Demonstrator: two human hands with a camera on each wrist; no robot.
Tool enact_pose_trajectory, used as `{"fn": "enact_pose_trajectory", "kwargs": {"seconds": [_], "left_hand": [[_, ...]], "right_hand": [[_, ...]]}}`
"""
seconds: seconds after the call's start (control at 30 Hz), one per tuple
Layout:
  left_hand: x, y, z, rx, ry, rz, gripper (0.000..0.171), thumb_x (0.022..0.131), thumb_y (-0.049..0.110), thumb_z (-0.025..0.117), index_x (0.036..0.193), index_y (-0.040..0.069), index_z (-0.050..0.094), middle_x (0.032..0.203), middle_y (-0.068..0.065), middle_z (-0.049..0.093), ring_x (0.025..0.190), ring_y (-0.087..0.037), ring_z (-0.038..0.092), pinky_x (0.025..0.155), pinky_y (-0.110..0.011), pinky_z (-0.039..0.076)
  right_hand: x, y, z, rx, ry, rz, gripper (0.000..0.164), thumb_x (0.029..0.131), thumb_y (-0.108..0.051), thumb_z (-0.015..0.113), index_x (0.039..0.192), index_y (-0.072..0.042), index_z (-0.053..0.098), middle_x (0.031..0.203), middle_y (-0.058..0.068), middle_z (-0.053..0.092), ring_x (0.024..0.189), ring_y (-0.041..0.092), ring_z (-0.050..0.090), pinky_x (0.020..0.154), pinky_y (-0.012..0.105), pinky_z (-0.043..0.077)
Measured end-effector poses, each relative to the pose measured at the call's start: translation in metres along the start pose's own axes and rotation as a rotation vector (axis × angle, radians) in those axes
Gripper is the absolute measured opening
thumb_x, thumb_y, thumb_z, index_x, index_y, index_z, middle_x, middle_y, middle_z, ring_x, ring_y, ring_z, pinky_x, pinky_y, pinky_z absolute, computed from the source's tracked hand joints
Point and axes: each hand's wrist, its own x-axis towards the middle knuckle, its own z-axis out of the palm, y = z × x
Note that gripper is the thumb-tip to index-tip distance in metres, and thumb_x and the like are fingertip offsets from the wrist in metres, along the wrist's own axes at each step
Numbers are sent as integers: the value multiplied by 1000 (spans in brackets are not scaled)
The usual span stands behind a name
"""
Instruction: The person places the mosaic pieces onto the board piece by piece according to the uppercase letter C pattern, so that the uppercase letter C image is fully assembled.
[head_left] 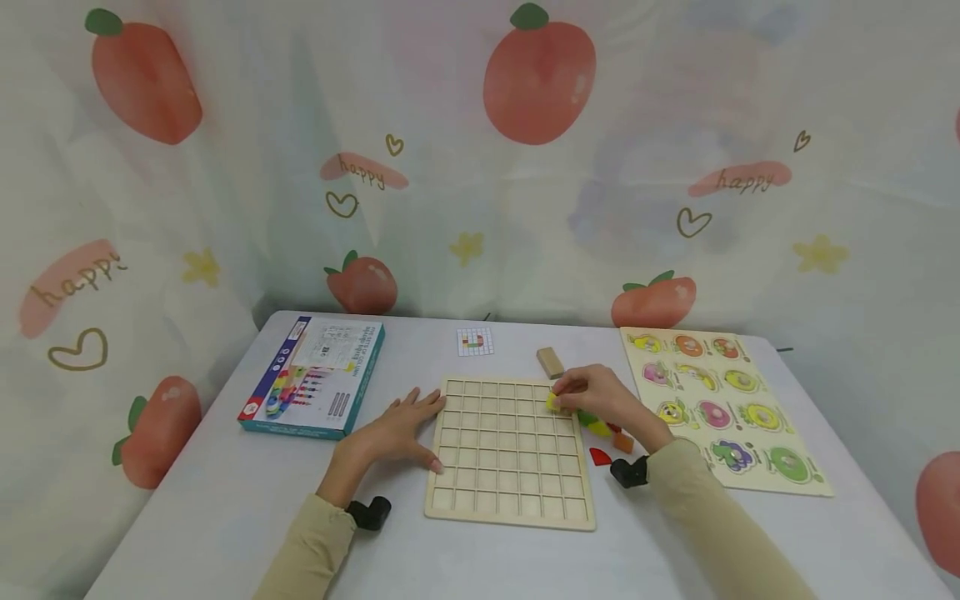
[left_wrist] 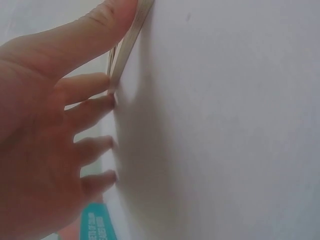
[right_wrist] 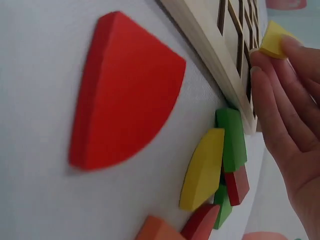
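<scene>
A light wooden grid board lies flat on the white table. My left hand is spread at the board's left side, its thumb and fingers touching the edge; the left wrist view shows the fingers apart and nothing gripped. Above the board's upper right corner, my right hand pinches a small yellow block between thumb and fingers. Beside the board's right edge lie a red quarter-round block, a yellow block, a green block and an orange block, partly under the right hand.
A small pattern card and a plain wooden block lie beyond the board. On the left is a puzzle box; on the right, a fruit and vegetable puzzle board. A printed curtain hangs behind the table.
</scene>
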Motion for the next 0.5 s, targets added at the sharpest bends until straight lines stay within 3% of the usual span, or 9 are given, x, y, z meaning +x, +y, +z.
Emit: {"fn": "enact_pose_trajectory", "kwargs": {"seconds": [0.5], "left_hand": [[-1, 3, 0, -20, 5, -14, 108, 71, 32, 94, 160, 7, 37, 171, -9, 25, 160, -38, 7, 130, -57, 6]], "right_hand": [[23, -16, 25, -64, -47, -21, 10, 90, -15, 79, 97, -7, 79, 90, 2, 76, 78, 12, 63, 73, 25, 54]]}}
